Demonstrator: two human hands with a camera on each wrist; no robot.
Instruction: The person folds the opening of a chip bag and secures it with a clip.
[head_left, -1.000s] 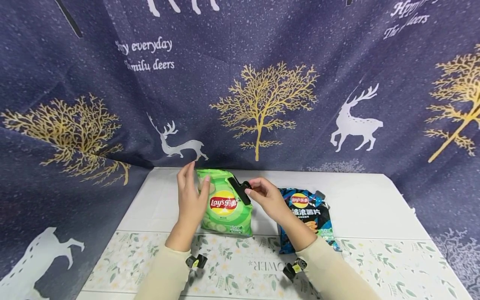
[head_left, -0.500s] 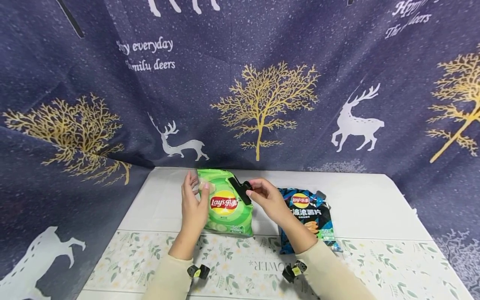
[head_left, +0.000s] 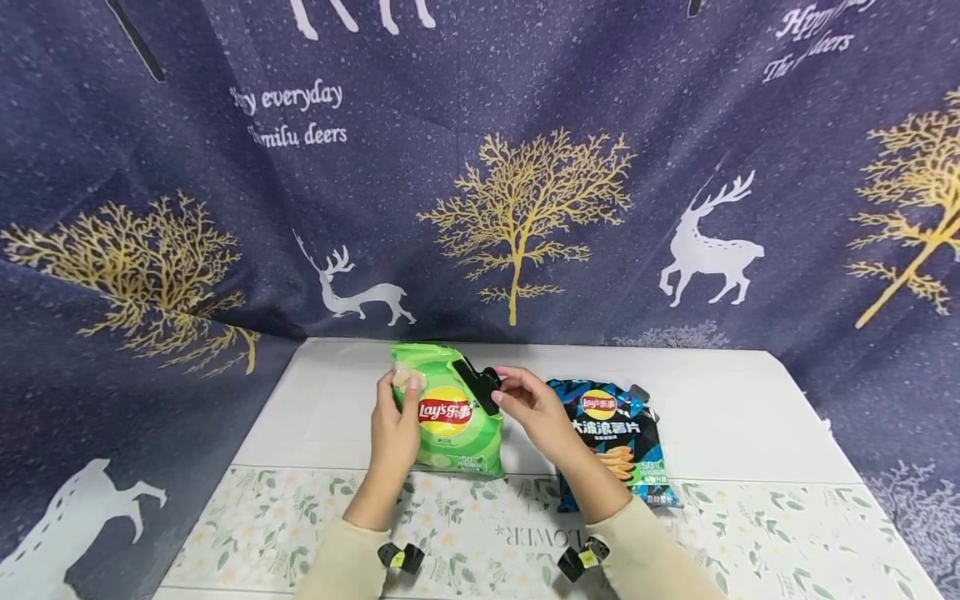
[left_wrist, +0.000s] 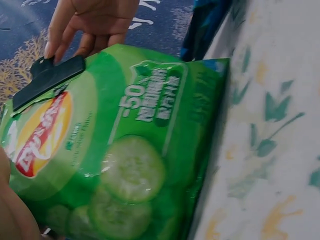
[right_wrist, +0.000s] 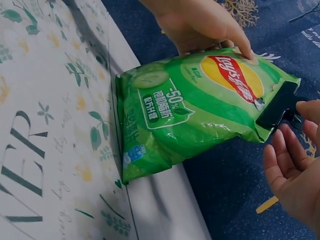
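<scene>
My left hand (head_left: 395,425) grips the left edge of the glossy green crisp bag printed with cucumber slices (head_left: 448,414), thumb on its front face, and holds it upright on the white table top (head_left: 720,417), just behind the floral-printed mat (head_left: 480,533). My right hand (head_left: 534,410) pinches the handles of the black plastic bag clip (head_left: 476,384), whose jaws sit across the bag's upper right corner. A second crisp bag, dark blue foil (head_left: 617,437), lies flat just right of my right wrist. From the right wrist view the clip (right_wrist: 277,105) bites only the corner of the green bag (right_wrist: 200,107), so I judge that a slack pinch could let it slide off the slick foil. If my left hand eases its hold, the bag may tip forward. A hard squeeze on the air-filled body risks crushing the contents. My right forearm could also nudge the blue bag.
</scene>
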